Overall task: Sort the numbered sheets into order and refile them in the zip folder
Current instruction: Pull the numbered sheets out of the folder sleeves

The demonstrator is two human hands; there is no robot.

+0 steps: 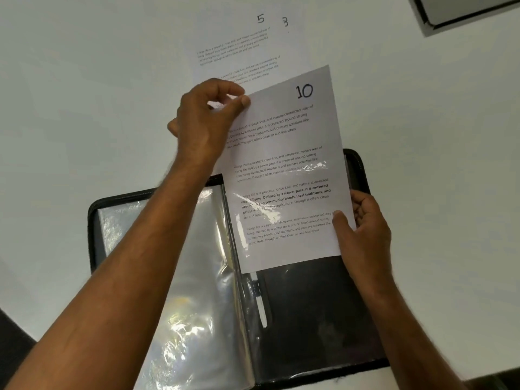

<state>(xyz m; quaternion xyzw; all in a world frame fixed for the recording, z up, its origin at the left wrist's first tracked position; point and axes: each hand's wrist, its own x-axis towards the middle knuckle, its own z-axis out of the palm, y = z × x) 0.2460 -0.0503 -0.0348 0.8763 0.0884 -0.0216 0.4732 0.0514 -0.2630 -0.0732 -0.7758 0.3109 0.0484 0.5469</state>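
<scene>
Your left hand (206, 119) pinches the top left corner of the sheet marked 10 (284, 170), thumb and forefinger closed on the paper's edge, while your right hand (361, 220) grips its lower right edge with the thumb laid on the printed face and the other fingers curled behind. Holding two opposite corners keeps the page flat and taut, which looks meant to let it slide cleanly through the mouth of a clear sleeve (306, 280); the sheen across the lower text suggests that part already sits under the plastic, though whether the sheet is going in or coming out cannot be told. Below your right fingers the zip folder (92, 220) lies open on the white table (84, 80), its empty sleeves (180, 271) fanned out under your left forearm. Beyond your left fingertips two more sheets rest flat, the sheet marked 5 (239, 43) overlapping the sheet marked 3 (292, 38), probably parked within reach for their turn in the sort
</scene>
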